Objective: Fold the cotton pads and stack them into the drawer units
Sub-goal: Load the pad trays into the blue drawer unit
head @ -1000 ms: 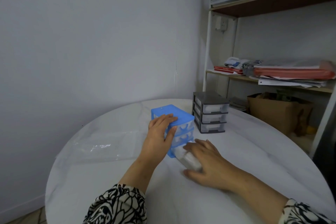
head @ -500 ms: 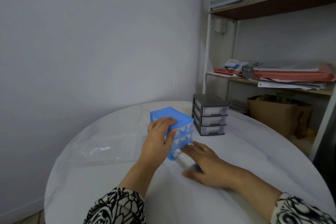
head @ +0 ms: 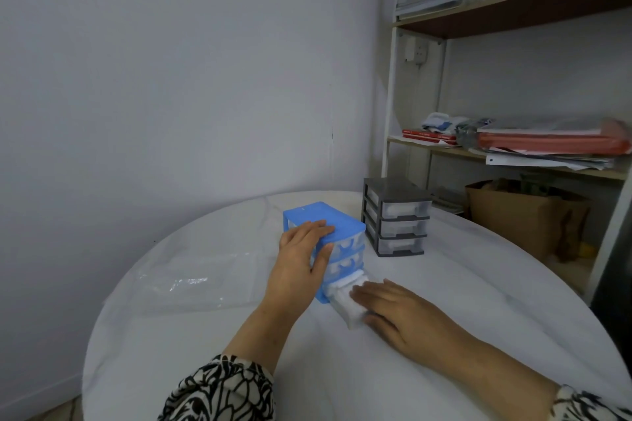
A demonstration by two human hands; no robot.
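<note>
A blue drawer unit (head: 343,224) stands mid-table. My left hand (head: 301,249) rests on it, fingers flat on its top and thumb down its front. Its bottom drawer (head: 343,306) is pulled out toward me and holds white cotton pads. My right hand (head: 393,313) lies with straight fingers over the drawer's outer end, touching it. Behind and to the right stands a grey drawer unit (head: 396,215) with white pads showing through its three clear drawers.
The round white table (head: 205,352) carries a clear plastic bag (head: 191,280) lying flat at the left. A shelf rack (head: 390,113) with papers and folders rises at the right, with a brown cardboard box (head: 519,215) under it. A plain wall is behind.
My right hand has slid slightly back along the pulled-out drawer. My left hand stays on the blue unit. The view has shifted a little.
</note>
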